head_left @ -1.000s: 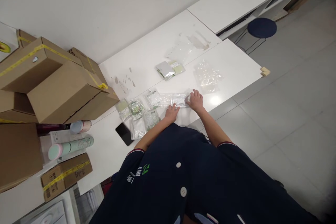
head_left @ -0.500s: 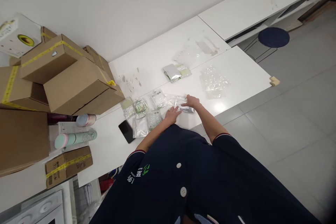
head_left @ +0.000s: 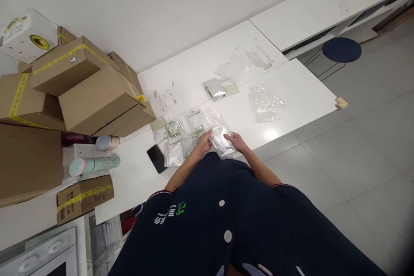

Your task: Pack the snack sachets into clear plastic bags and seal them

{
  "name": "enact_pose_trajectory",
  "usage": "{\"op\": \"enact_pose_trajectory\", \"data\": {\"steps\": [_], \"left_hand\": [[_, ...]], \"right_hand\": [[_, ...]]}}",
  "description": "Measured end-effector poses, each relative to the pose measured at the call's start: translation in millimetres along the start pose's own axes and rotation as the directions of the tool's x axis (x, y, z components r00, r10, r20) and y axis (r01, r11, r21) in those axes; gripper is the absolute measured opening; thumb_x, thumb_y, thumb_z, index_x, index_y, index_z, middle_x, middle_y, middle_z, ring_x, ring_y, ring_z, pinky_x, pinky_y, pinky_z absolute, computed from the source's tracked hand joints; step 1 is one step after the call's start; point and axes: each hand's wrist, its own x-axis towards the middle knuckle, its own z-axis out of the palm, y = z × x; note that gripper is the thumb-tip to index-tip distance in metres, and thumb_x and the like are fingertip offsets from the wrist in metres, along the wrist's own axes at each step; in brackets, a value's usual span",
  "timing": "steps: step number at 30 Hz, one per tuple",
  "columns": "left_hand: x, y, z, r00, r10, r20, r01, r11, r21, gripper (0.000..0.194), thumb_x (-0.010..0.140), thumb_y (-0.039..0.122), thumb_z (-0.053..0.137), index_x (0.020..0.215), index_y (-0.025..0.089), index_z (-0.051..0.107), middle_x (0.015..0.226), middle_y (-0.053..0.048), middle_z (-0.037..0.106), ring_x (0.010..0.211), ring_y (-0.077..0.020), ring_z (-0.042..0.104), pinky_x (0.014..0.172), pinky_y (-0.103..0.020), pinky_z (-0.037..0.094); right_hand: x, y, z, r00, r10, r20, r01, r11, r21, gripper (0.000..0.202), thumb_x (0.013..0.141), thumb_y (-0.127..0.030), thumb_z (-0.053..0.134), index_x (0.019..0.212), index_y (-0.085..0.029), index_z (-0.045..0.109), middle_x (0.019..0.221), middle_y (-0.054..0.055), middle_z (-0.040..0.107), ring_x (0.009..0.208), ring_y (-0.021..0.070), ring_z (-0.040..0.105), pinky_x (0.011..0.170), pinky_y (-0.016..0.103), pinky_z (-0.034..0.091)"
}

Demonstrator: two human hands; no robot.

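Observation:
A clear plastic bag with a silvery packet inside (head_left: pixel 221 140) is held between my two hands at the table's front edge. My left hand (head_left: pixel 204 141) grips its left side, and my right hand (head_left: pixel 236 141) pinches the right side. Several clear-wrapped packets lie to the left, among them a green one (head_left: pixel 175 130) and a whitish one (head_left: pixel 174 154). Farther back rests a silver packet (head_left: pixel 214 88) on green-and-white ones. Clear empty bags (head_left: pixel 265 101) lie to the right.
A black phone (head_left: pixel 156 158) lies left of the packets. Cardboard boxes (head_left: pixel 100 99) are stacked at the left, near a mint green bottle (head_left: pixel 94 165) and a small taped box (head_left: pixel 86 198). A blue stool (head_left: pixel 342 50) stands beyond the white table (head_left: pixel 190 82).
The bag with the silvery packet has turned from lying sideways to pointing toward my body. My left hand has moved to its left edge, and my right hand has shifted slightly nearer my body.

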Motion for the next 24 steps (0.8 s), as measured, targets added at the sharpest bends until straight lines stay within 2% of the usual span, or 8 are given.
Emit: {"op": "enact_pose_trajectory", "data": {"steps": [2,6,11,13,15,17,20,24], "left_hand": [[-5.0,16.2,9.3,0.999,0.040,0.015,-0.038,0.994,-0.099,0.042,0.063,0.042,0.082,0.089,0.014,0.064,0.079,-0.007,0.068,0.075,-0.0178,0.065,0.080,-0.033,0.051],[-13.1,38.8,26.8,0.985,0.126,-0.118,-0.146,0.972,-0.186,0.032,0.062,0.032,0.082,0.078,0.012,0.063,0.072,-0.004,0.066,0.068,-0.0163,0.064,0.076,-0.033,0.052],[-21.6,49.6,41.2,0.936,0.207,-0.284,-0.240,0.967,-0.086,0.023,0.064,0.024,0.077,0.075,0.013,0.061,0.067,0.000,0.062,0.062,-0.0125,0.061,0.069,-0.028,0.050],[-24.8,53.3,44.9,0.912,0.283,-0.298,-0.295,0.956,0.004,0.021,0.066,0.023,0.076,0.078,0.013,0.062,0.068,0.000,0.062,0.064,-0.0123,0.061,0.069,-0.027,0.049],[-27.2,56.6,47.5,0.886,0.367,-0.283,-0.351,0.930,0.109,0.024,0.067,0.023,0.075,0.087,0.014,0.065,0.074,-0.001,0.064,0.070,-0.0126,0.062,0.070,-0.025,0.048],[-29.1,59.2,48.9,0.865,0.427,-0.265,-0.388,0.902,0.188,0.036,0.068,0.022,0.076,0.101,0.015,0.065,0.087,-0.003,0.068,0.078,-0.0135,0.063,0.074,-0.025,0.048],[-33.6,61.9,46.9,0.849,0.469,-0.243,-0.422,0.879,0.222,0.057,0.071,0.024,0.075,0.125,0.018,0.058,0.104,-0.006,0.068,0.086,-0.0144,0.064,0.078,-0.025,0.049],[-46.8,64.9,31.4,0.915,0.404,-0.026,-0.384,0.886,0.260,0.069,0.072,0.030,0.076,0.136,0.023,0.051,0.098,-0.004,0.069,0.085,-0.0148,0.064,0.082,-0.027,0.049]], "right_hand": [[-5.9,-7.3,5.5,0.999,-0.018,0.037,0.018,1.000,-0.015,0.047,0.066,-0.059,0.070,0.084,-0.016,0.061,0.067,-0.001,0.058,0.062,0.0146,0.053,0.058,0.027,0.044],[-13.4,-24.8,11.6,0.986,-0.170,0.000,0.168,0.978,-0.120,0.050,0.067,-0.058,0.071,0.095,-0.018,0.063,0.076,0.001,0.062,0.070,0.0179,0.056,0.062,0.029,0.048],[-21.1,-48.2,18.0,0.909,-0.416,0.009,0.397,0.862,-0.315,0.076,0.079,-0.053,0.063,0.145,-0.025,0.038,0.119,0.009,0.060,0.099,0.0239,0.060,0.084,0.039,0.051],[-22.7,-58.7,20.5,0.866,-0.493,0.082,0.483,0.783,-0.392,0.070,0.085,-0.050,0.057,0.147,-0.027,0.036,0.129,0.010,0.056,0.112,0.0256,0.055,0.096,0.042,0.045],[-22.8,-68.5,23.7,0.835,-0.524,0.167,0.543,0.736,-0.405,0.057,0.088,-0.048,0.053,0.142,-0.030,0.046,0.130,0.007,0.056,0.118,0.0256,0.052,0.103,0.044,0.041],[-22.0,-75.8,27.2,0.844,-0.497,0.202,0.536,0.766,-0.354,0.047,0.088,-0.046,0.054,0.133,-0.030,0.056,0.127,0.004,0.060,0.115,0.0251,0.055,0.103,0.044,0.041],[-21.2,-79.9,30.7,0.902,-0.404,0.155,0.431,0.868,-0.247,0.053,0.083,-0.045,0.061,0.133,-0.026,0.057,0.127,0.004,0.062,0.104,0.0245,0.060,0.094,0.040,0.048],[-24.3,-77.5,25.4,0.957,-0.278,0.083,0.290,0.933,-0.214,0.063,0.075,-0.040,0.069,0.134,-0.024,0.055,0.125,0.005,0.062,0.098,0.0227,0.061,0.087,0.036,0.051]]}}
